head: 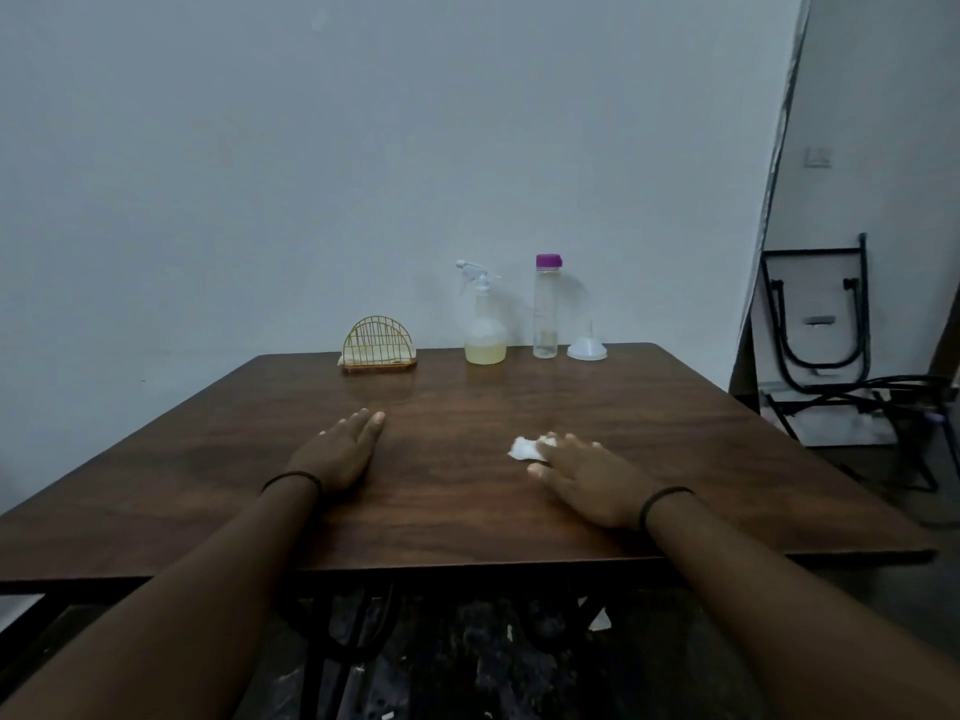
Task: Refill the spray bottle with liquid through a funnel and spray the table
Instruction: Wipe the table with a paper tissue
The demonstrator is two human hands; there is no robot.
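A clear spray bottle (484,324) with a white trigger head and a little yellowish liquid stands at the far edge of the brown wooden table (467,501). Right of it stands a tall clear bottle (546,309) with a purple cap, nearly empty. A white funnel (587,348) sits upside down beside that bottle. My left hand (343,452) lies flat on the table, fingers straight. My right hand (584,475) rests palm down with its fingertips pressing on a crumpled white tissue (525,448).
A gold wire napkin holder (378,346) with napkins stands at the far left of the bottles. A grey wall runs behind the table. A folded black-framed table (821,314) leans at the right, with black cables on the floor.
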